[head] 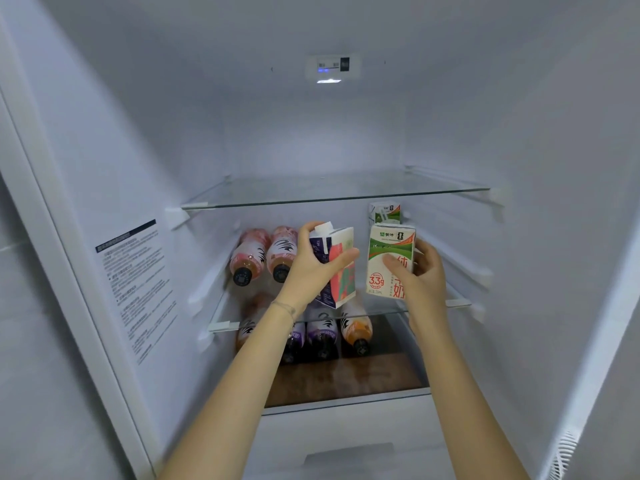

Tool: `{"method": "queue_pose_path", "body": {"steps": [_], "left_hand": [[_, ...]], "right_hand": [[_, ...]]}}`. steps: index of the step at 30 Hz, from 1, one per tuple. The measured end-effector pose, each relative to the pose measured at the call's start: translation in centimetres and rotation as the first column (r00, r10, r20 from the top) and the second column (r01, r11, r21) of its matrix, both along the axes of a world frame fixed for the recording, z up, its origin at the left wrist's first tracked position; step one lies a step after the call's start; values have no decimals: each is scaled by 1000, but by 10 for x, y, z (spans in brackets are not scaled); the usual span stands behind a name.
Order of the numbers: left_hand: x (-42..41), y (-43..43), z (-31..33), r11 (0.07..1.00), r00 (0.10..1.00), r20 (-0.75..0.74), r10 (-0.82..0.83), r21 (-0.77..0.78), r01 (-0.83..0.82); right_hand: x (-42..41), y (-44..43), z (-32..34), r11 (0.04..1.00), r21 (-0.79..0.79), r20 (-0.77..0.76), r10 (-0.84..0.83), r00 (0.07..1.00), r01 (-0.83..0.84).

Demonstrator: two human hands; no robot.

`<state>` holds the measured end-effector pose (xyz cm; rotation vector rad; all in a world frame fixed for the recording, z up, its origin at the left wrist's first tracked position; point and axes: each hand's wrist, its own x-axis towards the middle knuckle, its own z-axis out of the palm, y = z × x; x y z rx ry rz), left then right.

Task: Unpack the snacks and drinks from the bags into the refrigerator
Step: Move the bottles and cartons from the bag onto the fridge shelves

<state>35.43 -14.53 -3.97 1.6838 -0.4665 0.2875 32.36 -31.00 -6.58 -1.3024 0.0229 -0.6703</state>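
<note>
Both forearms [239, 382] reach into the open refrigerator [519, 133] toward its middle glass shelf [457, 302]. Above that shelf's front, the left hand [313, 268] wraps fingers and thumb round a tilted purple-and-pink carton [343, 282]. The right hand [420, 275] grips an upright green-and-white milk carton [388, 251]. Whether either carton touches the shelf is unclear. More bottles [356, 330] lie under the shelf. Two pink bottles [263, 254] lie on its left side, caps forward. At its back right stands a second milk carton [385, 212].
</note>
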Motion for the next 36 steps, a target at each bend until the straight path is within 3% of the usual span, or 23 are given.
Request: {"method": "queue_pose_path", "body": {"steps": [7,12,19,25,28,32,36], "left_hand": [[0,-4,-9,988,993,-46,-107,109,111],[5,-4,-4,968,969,-116,-217,106,229],[28,-6,3,960,993,-22,-114,254,116],[52,-17,23,993,995,-93,23,117,-12],[63,-27,35,977,991,-88,98,199,-79],[77,-39,49,949,992,-105,70,314,-34],[100,-47,61,805,991,-95,90,593,-16]], "right_hand": [[5,-5,-6,999,13,-2,-36,999,36],[6,-7,-9,999,33,8,-41,999,41],[9,-14,-5,998,29,38,-64,997,63],[15,-20,2,1000,31,-4,4,1000,-4],[17,-20,6,999,-8,-27,32,999,-32],[20,-22,4,996,-78,-50,32,998,-36],[22,-28,3,992,-110,-49,49,998,-54]]}}
